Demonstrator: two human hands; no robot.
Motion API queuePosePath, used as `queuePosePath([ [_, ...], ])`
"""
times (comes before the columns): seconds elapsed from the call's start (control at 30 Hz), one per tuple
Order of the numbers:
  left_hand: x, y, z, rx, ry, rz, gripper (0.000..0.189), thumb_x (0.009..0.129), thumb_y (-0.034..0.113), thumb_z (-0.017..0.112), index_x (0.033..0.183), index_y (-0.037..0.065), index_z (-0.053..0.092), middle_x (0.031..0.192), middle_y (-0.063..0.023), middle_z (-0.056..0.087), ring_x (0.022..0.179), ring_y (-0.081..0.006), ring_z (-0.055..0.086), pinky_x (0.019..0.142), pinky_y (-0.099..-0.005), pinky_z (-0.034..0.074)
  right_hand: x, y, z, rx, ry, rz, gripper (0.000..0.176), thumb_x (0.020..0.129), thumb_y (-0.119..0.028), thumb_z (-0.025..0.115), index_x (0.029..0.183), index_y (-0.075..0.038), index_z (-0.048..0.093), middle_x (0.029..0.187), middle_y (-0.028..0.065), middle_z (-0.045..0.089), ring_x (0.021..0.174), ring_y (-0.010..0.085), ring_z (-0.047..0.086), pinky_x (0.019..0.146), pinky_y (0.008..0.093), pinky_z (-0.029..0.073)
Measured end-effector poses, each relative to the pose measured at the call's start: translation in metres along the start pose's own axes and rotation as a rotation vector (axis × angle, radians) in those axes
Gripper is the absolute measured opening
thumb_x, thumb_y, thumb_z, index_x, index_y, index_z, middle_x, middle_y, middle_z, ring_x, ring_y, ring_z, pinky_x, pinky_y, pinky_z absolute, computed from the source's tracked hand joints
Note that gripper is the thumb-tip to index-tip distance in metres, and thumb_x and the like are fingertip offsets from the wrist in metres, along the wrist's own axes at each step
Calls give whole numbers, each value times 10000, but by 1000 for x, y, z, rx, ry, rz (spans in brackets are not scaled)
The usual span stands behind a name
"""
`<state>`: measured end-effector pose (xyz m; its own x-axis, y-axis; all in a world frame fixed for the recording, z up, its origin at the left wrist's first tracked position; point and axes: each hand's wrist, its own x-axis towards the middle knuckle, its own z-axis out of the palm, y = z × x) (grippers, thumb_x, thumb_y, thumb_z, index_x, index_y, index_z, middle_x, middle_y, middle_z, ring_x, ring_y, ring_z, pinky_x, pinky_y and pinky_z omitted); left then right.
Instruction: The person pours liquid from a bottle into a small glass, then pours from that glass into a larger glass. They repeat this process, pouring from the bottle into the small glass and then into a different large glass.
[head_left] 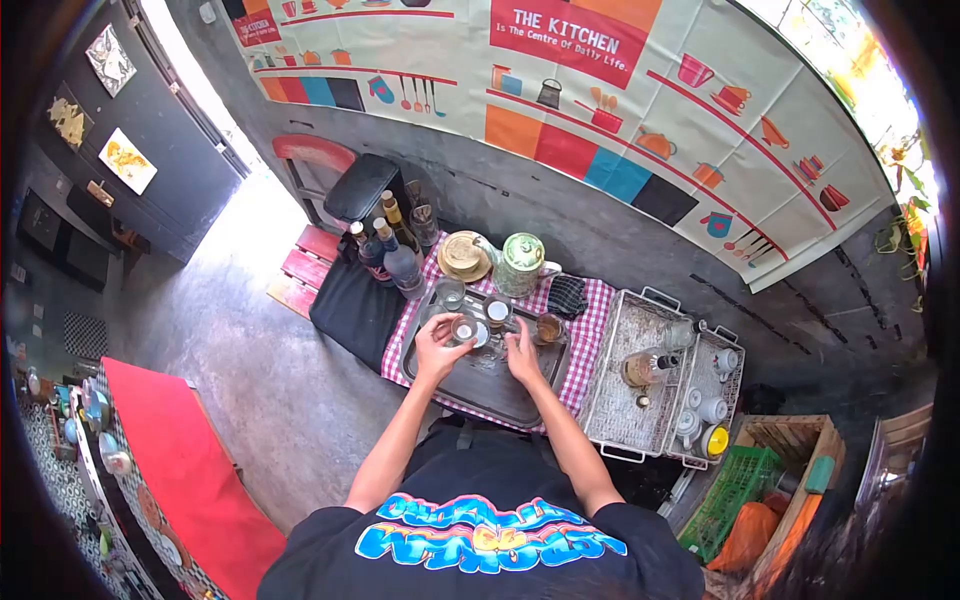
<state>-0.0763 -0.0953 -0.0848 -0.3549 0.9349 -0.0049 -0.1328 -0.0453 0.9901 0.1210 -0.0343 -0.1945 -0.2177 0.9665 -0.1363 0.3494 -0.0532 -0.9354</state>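
Note:
My left hand (pixel 440 347) is closed round a small clear glass (pixel 464 329), fingers on its far side and thumb on its near side. My right hand (pixel 521 352) is closed at the side of a second glass cup (pixel 498 311), which looks white inside; the exact grip is partly hidden. Both hands are above a dark metal tray (pixel 470 386). A white round piece (pixel 481 337) shows between the hands. Another clear glass (pixel 450 293) stands at the tray's back left, and a glass with brown contents (pixel 549 328) is right of my right hand.
Behind the tray are a green patterned jug (pixel 520 262), stacked saucers (pixel 464 255) and a dark folded cloth (pixel 567 296). Several bottles (pixel 402 268) stand at the left. On the right, a wire rack (pixel 622 405) holds a bottle (pixel 648 368) and cups. A checked cloth (pixel 596 300) lies underneath.

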Motion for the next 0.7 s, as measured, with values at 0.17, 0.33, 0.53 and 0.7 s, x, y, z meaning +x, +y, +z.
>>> queuePosePath([
  [0.17,15,3,-16,-11,-74,-40,573,665,-41,868,1172,-11,603,1163,-109,685,1097,-189,673,981,-327,547,25,17,21,36,108,85,493,1061,-280,428,1514,-111,329,1036,169,640,643,183,653,653,341,548],
  [0.33,24,6,-26,-2,-145,-53,564,667,-23,869,1170,-5,616,1167,-108,692,1091,-191,679,986,-333,543,56,83,45,-121,295,-44,318,1054,-266,427,1317,-88,448,873,139,637,598,199,614,592,371,507],
  [0.53,26,-2,-40,-34,-198,-47,558,672,-12,873,1169,6,620,1192,-121,690,1106,-199,676,1000,-344,540,55,95,47,-103,280,86,294,1061,-322,446,1237,-89,480,855,98,614,597,180,607,559,334,505],
  [0.7,27,-4,-48,-5,-196,-91,579,658,-10,892,1161,10,605,1193,-117,685,1104,-191,674,998,-336,540,45,66,46,161,194,198,368,1084,-414,377,1130,-84,533,949,65,631,760,156,634,603,308,522],
])
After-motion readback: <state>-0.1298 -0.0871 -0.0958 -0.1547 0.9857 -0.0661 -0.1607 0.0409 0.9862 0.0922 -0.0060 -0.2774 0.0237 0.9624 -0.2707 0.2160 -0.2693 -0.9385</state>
